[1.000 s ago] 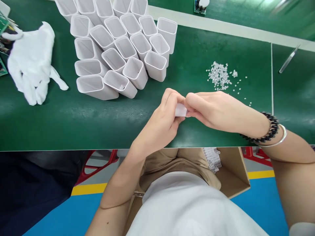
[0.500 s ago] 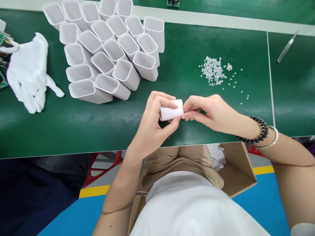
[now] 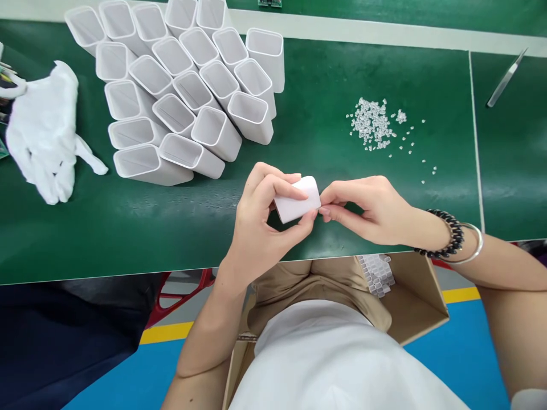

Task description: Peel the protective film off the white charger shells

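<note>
From here, the white casing [image 3: 299,202], gripped in the left hand's [image 3: 267,219] fingers left of the heap of clear bits [image 3: 371,124], looks mid-work. The right hand's [image 3: 371,208] fingers meet its end, grip unclear. Whether the grouped casings [image 3: 193,89] farther left are finished, I can't tell.

The held piece [image 3: 297,204] was plain white, as were the tubes [image 3: 256,122], the glove [image 3: 45,125] and the shirt [image 3: 337,353]. The worktop [image 3: 316,131] was deep green with a pale grey strip [image 3: 342,37]; the scattered bits [image 3: 371,122] looked whitish, the tweezers [image 3: 506,80] silver-grey. The trousers [image 3: 311,279] were tan, the beaded bracelet [image 3: 456,232] black, the bangle [image 3: 479,244] silver, the floor [image 3: 457,353] blue, banded with yellow.
</note>
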Motion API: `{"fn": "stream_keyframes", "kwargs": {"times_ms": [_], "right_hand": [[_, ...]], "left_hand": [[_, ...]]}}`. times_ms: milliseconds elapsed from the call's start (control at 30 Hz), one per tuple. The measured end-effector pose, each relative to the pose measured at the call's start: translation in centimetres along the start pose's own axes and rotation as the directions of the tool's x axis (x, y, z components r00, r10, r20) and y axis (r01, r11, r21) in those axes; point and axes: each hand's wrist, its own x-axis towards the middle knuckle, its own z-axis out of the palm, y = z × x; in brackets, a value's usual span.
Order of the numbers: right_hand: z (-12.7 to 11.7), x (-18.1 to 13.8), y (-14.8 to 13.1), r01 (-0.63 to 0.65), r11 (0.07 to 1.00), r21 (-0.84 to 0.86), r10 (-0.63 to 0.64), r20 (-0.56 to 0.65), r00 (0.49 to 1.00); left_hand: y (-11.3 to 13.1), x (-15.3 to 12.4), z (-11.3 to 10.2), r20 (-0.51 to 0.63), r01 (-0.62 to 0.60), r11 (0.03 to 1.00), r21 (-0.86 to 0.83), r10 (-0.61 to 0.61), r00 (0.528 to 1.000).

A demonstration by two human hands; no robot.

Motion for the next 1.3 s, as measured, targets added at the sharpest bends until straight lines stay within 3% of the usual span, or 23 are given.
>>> {"fn": "stream_keyframes", "kwargs": {"times_ms": [133, 267, 433, 767, 1000, 1300], "right_hand": [[0.4, -0.2, 0.2, 0.071, 0.997, -0.039, -0.072, -0.026, 0.997], [0.8, -0.1, 0.5, 0.086, 0.996, 0.019, -0.085, -0.024, 0.996], [1.1, 0.0, 0.9, 0.069, 0.993, 0.093, -0.067, -0.025, 0.997], [1.4, -0.3, 0.9, 0.001, 0.988, 0.155, 0.001, -0.009, 1.000], [1.3, -0.1, 0.5, -0.077, 0.981, 0.178, 0.073, 0.027, 0.997], [1.4, -0.2, 0.3, -0.077, 0.984, 0.159, 0.077, 0.009, 0.997]], "left_hand": [[0.0, 0.0, 0.0, 0.010, -0.004, 1.000, -0.017, 0.005, 1.000], [0.0, -0.2, -0.2, 0.076, 0.082, 0.995, -0.056, -0.078, 0.994], [0.0, -0.3, -0.3, 0.116, 0.151, 0.986, -0.067, -0.143, 0.983], [0.1, -0.1, 0.1, 0.080, 0.147, 0.988, -0.051, -0.142, 0.987], [-0.1, -0.1, -0.4, 0.148, 0.144, 0.989, -0.025, -0.139, 0.979], [0.2, -0.2, 0.1, 0.107, 0.168, 0.985, -0.025, -0.165, 0.981]]}}
